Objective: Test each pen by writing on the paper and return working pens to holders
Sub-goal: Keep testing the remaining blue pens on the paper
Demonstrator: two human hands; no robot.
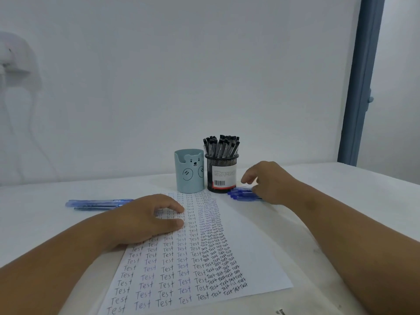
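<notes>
On a white table (341,183) against a pale wall, two pen holders stand side by side, just touching or nearly so. At left, a light-blue cup (189,171) with a bear face drawn on its front shows no pens above its notched rim; its inside cannot be seen. At right, a black mesh holder (221,172) bearing a white barcode label is packed with black-capped pens (221,145), caps up and fanned slightly outward.

Before the holders lies a sheet of paper (256,253), most of it filled with columns of the handwritten word "Test", the right-hand columns smaller and crowded together.

A person's left hand (147,218) rests on the paper's upper left part, fingers loosely curled, gripping nothing. The right hand (269,181) is lowered over a small cluster of blue pens (241,193) lying on the table just right of the mesh holder, fingers bent down toward them; whether it has hold of one cannot be told. More blue pens (97,203) lie flat on the table left of the paper, well apart from that cluster.
</notes>
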